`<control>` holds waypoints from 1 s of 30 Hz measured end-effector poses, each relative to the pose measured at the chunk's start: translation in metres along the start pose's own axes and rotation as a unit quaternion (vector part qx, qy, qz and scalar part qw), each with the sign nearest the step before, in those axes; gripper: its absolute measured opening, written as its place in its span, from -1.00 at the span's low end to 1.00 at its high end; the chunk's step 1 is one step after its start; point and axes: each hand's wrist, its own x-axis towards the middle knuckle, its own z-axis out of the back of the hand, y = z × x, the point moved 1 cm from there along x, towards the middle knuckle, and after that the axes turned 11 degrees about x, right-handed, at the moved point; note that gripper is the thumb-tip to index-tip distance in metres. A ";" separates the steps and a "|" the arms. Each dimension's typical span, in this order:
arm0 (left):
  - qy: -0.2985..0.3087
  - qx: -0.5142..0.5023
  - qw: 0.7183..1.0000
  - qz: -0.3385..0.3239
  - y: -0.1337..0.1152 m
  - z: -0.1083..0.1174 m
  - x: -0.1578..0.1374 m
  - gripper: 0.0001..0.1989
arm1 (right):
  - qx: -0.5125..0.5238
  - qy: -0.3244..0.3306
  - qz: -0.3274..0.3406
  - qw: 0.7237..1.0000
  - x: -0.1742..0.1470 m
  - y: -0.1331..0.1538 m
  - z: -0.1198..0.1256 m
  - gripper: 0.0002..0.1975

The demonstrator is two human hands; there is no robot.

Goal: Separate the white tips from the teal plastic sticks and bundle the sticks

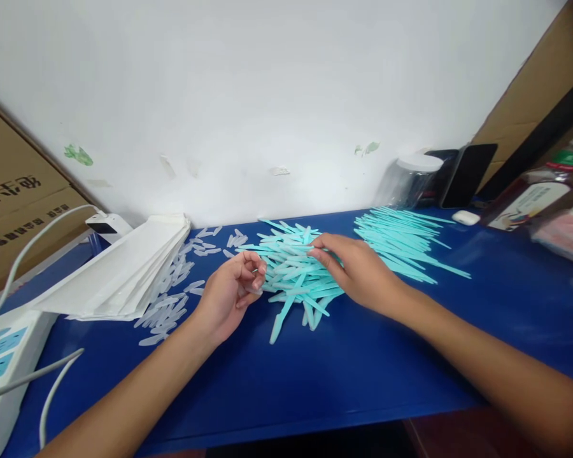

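A loose pile of turquoise eyebrow razors (291,267), many with pale translucent covers on their blade ends, lies in the middle of the blue table. My right hand (358,267) reaches over the pile from the right, thumb and forefinger pinched on a turquoise razor at its top. At the pile's left edge is my left hand (232,289), palm turned up and fingers curled closed. A small translucent piece may be between those fingertips, but I cannot make it out. Clear blade covers (169,312) are scattered left of my left hand.
More turquoise razors (401,245) lie fanned out at the right. White paper sleeves (119,273) are stacked at the left, beside a power strip (4,369) with cables. A lidded jar (413,181), a phone (468,175), a white case (466,217) and a bottle (530,197) stand back right.
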 end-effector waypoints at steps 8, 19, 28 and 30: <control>0.012 0.005 0.999 -0.035 -0.005 -0.006 -0.007 -0.70 | 0.103 0.018 0.015 0.994 -0.008 0.026 -0.014 -0.74; 0.026 -0.044 0.998 0.027 0.000 -0.019 -0.013 -0.68 | 0.061 0.018 0.127 0.990 -0.020 0.031 -0.039 -0.84; 0.035 -0.042 0.997 0.062 0.003 -0.022 -0.013 -0.69 | -0.034 0.008 0.223 0.974 -0.025 0.035 -0.043 -0.75; 0.038 -0.037 0.997 0.060 0.003 -0.024 -0.014 -0.69 | -0.050 0.009 0.213 0.976 -0.026 0.035 -0.044 -0.74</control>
